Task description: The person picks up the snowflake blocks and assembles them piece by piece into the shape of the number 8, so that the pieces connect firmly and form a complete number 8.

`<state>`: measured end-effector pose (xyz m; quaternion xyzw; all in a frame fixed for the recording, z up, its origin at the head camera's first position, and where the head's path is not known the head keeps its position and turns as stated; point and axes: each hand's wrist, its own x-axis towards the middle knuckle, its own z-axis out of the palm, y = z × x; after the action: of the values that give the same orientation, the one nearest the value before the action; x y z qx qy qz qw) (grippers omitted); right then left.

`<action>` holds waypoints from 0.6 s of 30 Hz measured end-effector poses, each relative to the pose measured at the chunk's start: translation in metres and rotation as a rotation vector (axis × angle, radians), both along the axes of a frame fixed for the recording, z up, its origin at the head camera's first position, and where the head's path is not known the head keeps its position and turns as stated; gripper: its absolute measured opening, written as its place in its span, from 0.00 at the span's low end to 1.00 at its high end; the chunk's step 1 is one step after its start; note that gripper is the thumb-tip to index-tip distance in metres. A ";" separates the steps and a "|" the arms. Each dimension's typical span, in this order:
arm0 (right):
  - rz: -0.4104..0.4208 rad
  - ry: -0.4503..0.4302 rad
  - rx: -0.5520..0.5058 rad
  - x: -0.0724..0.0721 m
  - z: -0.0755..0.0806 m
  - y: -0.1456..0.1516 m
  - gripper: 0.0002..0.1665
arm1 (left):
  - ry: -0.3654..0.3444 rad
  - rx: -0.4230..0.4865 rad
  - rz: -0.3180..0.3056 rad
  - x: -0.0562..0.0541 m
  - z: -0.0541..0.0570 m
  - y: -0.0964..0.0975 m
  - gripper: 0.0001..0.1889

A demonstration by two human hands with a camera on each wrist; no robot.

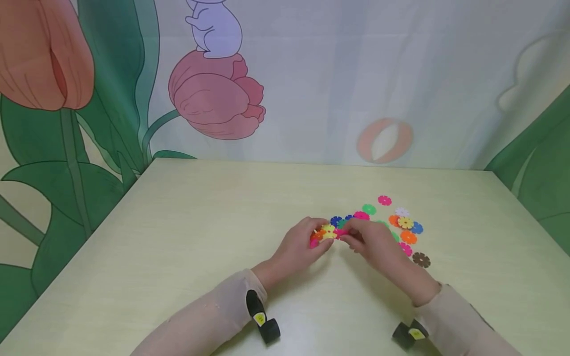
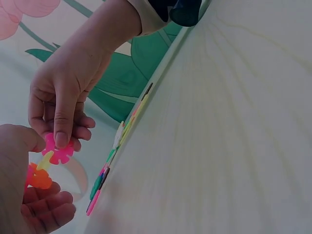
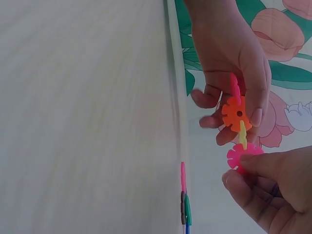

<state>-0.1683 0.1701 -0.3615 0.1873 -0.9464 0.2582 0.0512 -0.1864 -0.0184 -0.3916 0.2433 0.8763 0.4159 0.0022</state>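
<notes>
My left hand (image 1: 296, 244) grips a short chain of slotted flower-shaped plastic discs above the table. In the right wrist view, the chain runs from a pink disc (image 3: 235, 87) through an orange disc (image 3: 234, 114) to a yellow disc (image 3: 243, 134) seen edge-on. My right hand (image 1: 378, 244) pinches another pink disc (image 3: 235, 156) between thumb and fingers, its edge meeting the yellow one. Whether those two slots are fully pushed together, I cannot tell. The left fingers partly cover the chain's orange part.
Loose discs lie just beyond and to the right of my hands, among them a brown disc (image 1: 421, 259), an orange disc (image 1: 408, 237), a green disc (image 1: 368, 209) and a pink disc (image 1: 385, 200). A printed curtain (image 1: 303, 89) hangs behind the pale table (image 1: 178, 237).
</notes>
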 end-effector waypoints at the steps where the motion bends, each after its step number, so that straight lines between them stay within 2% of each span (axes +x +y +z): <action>1: 0.006 0.001 0.002 0.000 0.000 0.000 0.06 | 0.001 0.000 -0.008 0.000 0.000 0.000 0.25; 6: 0.057 0.009 0.003 -0.002 -0.002 0.000 0.06 | -0.011 0.007 -0.065 -0.002 -0.002 0.000 0.26; 10: 0.077 -0.006 0.000 -0.002 -0.005 0.000 0.06 | -0.015 -0.008 -0.100 -0.003 -0.004 0.001 0.22; 18: 0.086 -0.013 0.027 -0.007 -0.006 0.004 0.07 | -0.033 0.009 -0.087 -0.003 -0.005 0.001 0.15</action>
<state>-0.1752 0.1743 -0.3679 0.2268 -0.9412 0.2485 0.0314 -0.1898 -0.0178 -0.3967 0.2741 0.8629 0.4233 0.0335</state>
